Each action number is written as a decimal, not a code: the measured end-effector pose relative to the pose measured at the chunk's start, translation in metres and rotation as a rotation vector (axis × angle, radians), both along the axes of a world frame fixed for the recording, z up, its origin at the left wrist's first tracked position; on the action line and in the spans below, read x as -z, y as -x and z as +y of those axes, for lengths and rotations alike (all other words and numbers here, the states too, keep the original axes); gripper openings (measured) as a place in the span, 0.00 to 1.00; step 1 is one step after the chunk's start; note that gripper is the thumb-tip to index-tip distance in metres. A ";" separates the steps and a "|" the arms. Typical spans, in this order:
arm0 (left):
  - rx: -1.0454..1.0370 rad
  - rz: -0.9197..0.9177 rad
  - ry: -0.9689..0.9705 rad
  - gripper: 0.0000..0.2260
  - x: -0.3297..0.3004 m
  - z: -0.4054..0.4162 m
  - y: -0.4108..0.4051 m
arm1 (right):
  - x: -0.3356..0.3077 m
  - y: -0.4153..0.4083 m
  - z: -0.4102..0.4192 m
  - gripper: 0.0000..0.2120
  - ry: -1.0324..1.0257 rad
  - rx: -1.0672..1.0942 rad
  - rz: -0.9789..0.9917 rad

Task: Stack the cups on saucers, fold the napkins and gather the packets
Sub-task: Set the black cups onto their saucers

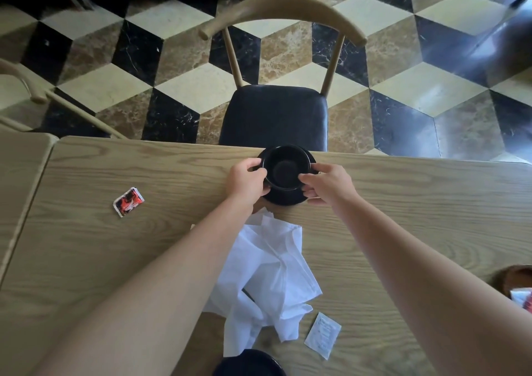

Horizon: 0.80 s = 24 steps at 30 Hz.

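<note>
Black cup (286,168) on saucer (283,198); both hands' (247,178) (326,184) grips clamp it.

No text can be read. The white packet (322,335) on the worktop (431,203) carries a few lines of faint grey print, too small and blurred to make out. The red packet (128,201) at the left shows a red, black and white design with no legible lettering. A third packet (522,298) at the right edge is cut off, and any print on it cannot be told.
</note>
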<state>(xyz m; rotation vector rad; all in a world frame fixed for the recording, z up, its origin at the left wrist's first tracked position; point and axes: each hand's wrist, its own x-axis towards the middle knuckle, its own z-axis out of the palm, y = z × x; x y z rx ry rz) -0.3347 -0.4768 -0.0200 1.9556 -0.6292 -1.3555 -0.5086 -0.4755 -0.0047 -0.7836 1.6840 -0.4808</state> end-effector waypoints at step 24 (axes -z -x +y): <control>0.655 0.247 -0.210 0.09 -0.057 0.342 0.097 | -0.059 0.077 0.414 0.17 -0.107 0.696 -0.085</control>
